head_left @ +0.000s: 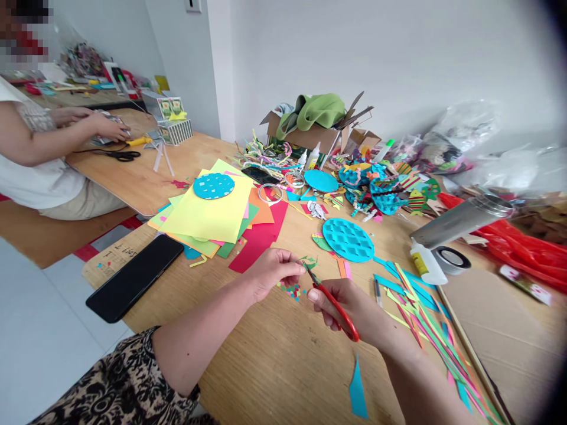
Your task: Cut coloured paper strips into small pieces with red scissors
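My right hand point(343, 304) grips red-handled scissors point(334, 307), their blades pointing up and left. The blade tips reach the fingertips of my left hand point(277, 271), which is closed in a pinch. Whatever sits in that pinch is too small to make out. Small green paper scraps point(311, 260) show right beside the blades. Below the two hands, tiny coloured paper bits point(293, 291) are scattered on the wooden table point(266, 366). Just beyond lies a blue oval point(348, 239) with raised squares.
Left of my hands are yellow paper point(212, 212) on a coloured stack and a black phone point(135, 277). To the right lie paper strips point(425, 319), a glue bottle point(427, 262) and a tilted metal flask point(460, 218). Another person point(39, 141) works at the far left table.
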Demonstrator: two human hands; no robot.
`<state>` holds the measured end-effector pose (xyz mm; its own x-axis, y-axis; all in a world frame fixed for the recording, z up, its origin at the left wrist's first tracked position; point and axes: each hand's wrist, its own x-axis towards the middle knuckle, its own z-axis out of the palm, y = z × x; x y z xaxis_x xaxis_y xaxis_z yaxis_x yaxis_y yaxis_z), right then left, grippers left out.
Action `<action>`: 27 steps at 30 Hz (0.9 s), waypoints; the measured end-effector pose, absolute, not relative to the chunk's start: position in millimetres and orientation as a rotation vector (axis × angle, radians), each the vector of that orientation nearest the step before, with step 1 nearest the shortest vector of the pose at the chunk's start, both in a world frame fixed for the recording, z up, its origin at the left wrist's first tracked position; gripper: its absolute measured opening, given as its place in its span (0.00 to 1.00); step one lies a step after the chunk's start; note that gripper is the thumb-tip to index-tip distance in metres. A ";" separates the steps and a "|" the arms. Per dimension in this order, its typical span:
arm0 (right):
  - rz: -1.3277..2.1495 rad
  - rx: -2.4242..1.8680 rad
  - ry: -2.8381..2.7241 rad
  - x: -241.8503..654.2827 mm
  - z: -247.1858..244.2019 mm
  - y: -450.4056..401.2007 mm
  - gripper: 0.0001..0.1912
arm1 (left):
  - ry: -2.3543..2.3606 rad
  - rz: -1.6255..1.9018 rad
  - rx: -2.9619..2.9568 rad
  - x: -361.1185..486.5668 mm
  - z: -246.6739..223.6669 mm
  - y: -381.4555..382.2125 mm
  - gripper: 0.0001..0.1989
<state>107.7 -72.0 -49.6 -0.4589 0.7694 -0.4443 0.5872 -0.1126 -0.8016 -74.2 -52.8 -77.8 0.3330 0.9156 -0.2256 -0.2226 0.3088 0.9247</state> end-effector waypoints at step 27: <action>1.618 -1.550 -1.950 108.1 -50.3 -71.8 0.22 | 0.949 0.928 0.868 -73.7 -73.7 -52.7 0.09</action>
<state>108.1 -71.8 -50.3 -0.4446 0.7728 -0.4528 0.5874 -0.1301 -0.7988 -73.7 -52.7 -73.7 0.2889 0.9176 -0.2731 -0.2525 0.3482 0.9028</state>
